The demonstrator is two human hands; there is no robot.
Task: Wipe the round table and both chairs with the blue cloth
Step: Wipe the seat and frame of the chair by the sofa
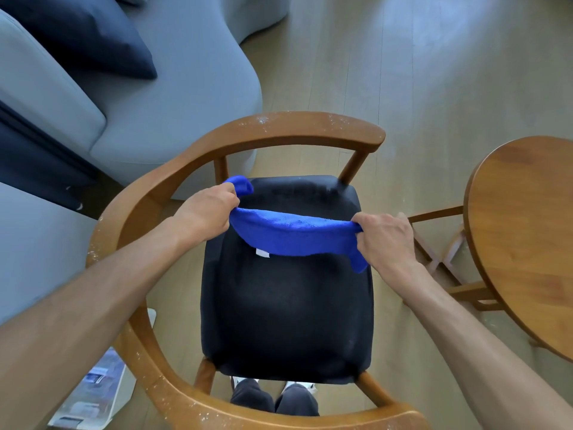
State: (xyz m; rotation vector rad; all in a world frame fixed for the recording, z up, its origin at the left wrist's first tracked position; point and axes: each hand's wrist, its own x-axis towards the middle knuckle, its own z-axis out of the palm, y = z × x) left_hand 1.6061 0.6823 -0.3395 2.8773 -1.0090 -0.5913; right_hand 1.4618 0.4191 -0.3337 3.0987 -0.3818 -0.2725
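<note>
The blue cloth point(291, 234) hangs stretched between my two hands above the black seat cushion of a wooden chair point(148, 193). My left hand point(206, 212) grips the cloth's left end, which sticks out past my fingers. My right hand point(384, 240) grips the right end, with a corner dangling below. A small white label shows at the cloth's lower edge. The chair's curved wooden rail carries white specks at the far side, the left and the near side. The round wooden table point(524, 237) stands to the right, apart from the chair.
A grey sofa point(173, 88) with a dark blue cushion point(90, 35) stands at the back left, close to the chair's rail. Papers or a magazine point(93, 389) lie on the wood floor at lower left. The table's cross-braced legs show beside the chair's right side.
</note>
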